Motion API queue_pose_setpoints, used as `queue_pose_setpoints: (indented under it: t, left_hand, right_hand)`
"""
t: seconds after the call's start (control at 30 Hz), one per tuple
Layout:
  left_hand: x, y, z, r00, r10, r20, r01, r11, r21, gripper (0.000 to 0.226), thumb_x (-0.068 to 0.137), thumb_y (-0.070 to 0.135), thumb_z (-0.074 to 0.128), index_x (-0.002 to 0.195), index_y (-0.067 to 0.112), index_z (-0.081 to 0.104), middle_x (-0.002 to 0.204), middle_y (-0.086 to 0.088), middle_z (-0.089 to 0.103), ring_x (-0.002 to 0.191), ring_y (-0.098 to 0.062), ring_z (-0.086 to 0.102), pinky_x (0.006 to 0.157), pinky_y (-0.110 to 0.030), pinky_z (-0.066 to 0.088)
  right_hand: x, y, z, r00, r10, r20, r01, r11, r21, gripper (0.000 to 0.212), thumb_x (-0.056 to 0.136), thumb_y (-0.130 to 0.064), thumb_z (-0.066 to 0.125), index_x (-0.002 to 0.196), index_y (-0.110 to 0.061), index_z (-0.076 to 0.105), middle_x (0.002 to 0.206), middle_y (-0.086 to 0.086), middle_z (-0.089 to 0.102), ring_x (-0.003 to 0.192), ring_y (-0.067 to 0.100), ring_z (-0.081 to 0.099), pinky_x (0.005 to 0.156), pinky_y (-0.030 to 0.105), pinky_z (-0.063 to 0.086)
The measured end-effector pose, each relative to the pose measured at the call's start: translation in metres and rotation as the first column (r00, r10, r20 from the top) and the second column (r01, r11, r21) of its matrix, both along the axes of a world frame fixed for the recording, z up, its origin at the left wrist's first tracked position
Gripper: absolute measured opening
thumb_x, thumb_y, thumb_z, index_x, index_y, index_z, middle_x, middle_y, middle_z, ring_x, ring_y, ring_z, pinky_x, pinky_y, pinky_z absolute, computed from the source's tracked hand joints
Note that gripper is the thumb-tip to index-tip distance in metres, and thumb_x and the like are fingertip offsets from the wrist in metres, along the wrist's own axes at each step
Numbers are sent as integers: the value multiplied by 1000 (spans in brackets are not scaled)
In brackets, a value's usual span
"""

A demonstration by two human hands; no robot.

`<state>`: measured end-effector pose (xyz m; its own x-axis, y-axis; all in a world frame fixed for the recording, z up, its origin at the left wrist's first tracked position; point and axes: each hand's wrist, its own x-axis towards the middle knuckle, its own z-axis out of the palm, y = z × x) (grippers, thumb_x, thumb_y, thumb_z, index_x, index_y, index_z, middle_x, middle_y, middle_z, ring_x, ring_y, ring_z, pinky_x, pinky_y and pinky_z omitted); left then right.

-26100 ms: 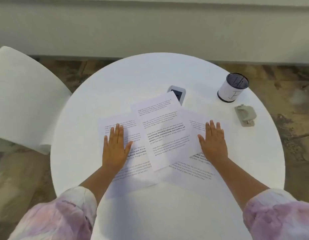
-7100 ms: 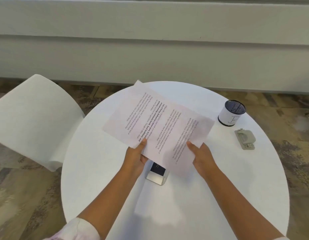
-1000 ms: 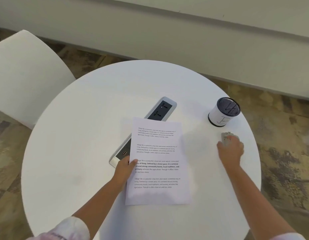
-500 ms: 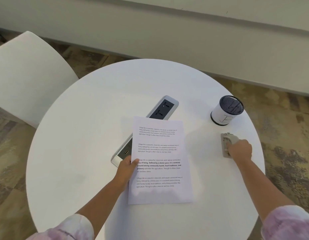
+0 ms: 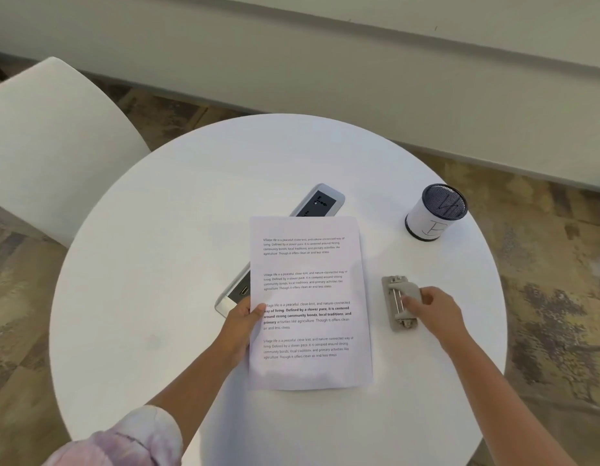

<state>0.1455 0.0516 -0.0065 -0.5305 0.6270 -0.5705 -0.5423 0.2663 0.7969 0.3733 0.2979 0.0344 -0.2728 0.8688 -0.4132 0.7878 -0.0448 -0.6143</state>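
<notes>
A squared stack of printed paper sheets [image 5: 308, 297] lies in the middle of the round white table [image 5: 157, 297]. My left hand [image 5: 243, 319] pinches the stack's left edge, thumb on top. A small grey hole punch [image 5: 397, 302] sits just right of the stack. My right hand [image 5: 433, 307] grips the punch from its right side, fingers curled over its top.
A grey power strip [image 5: 320, 201] lies diagonally under the stack's upper left part. A mesh pen cup [image 5: 436, 211] wrapped in white paper stands at the back right. A white chair [image 5: 53, 142] is at the left. The table's right edge is close behind the punch.
My right hand has slid the hole punch leftward, from near the table's right edge to beside the paper stack. My left hand keeps its hold on the stack.
</notes>
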Motion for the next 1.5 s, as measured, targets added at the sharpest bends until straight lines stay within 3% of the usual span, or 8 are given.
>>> queue_pose_setpoints:
  t: [0.2,0.37,0.57,0.87,1.0,1.13,1.5]
  left_hand:
    - [0,0,0,1000,-8,4,8,1000,6,24,93,10,49,112,18,61,105,0,72,93,-17,69,72,-26,55]
    - [0,1,-1,1000,6,-11,-6,1000,-17,24,93,11,49,113,17,60,107,-1,70,95,-18,67,80,-33,52]
    - [0,2,-5,999,9,-31,-11,998,-69,27,94,10,48,120,7,56,117,-13,65,109,-31,60,98,-46,46]
    - [1,3,-6,999,-1,-45,-3,996,-90,26,94,9,49,118,6,56,118,-15,64,109,-32,60,99,-47,46]
    - [1,3,-4,999,-10,-48,6,995,-101,24,94,9,49,116,7,57,115,-13,65,102,-29,62,94,-43,48]
    - [-1,5,-4,995,-54,-81,44,992,-122,23,94,9,49,116,9,58,118,-14,64,110,-31,60,100,-47,45]
    - [-1,4,-4,988,-90,-123,72,987,-143,14,92,14,53,101,20,62,113,-9,67,104,-27,62,96,-44,48]
  right_hand:
    - [-7,-16,0,997,43,-64,-46,997,-55,15,80,-23,69,85,-13,59,79,-1,61,74,18,56,57,23,40]
    - [-14,-24,-1,995,25,-99,-32,997,-70,14,78,-22,71,82,-14,60,79,0,64,70,15,58,55,21,41]
    - [-23,-31,-3,992,12,-125,-23,996,-88,12,77,-21,71,75,-19,59,74,-5,63,63,6,56,48,14,39]
    - [-32,-39,-9,994,-23,-105,16,998,-68,15,77,-24,71,78,-15,60,69,-8,59,61,4,51,52,18,34]
    - [-36,-42,-13,996,-27,-80,22,998,-60,20,78,-27,71,83,-10,62,73,-1,59,65,13,52,54,20,35]
    - [-41,-45,-16,996,-42,-76,38,998,-53,23,77,-27,70,84,-7,62,74,1,57,69,18,51,55,22,36]
    - [-45,-46,-19,997,-31,-71,28,999,-38,22,77,-29,72,82,-13,59,72,-4,55,62,7,49,51,17,33]
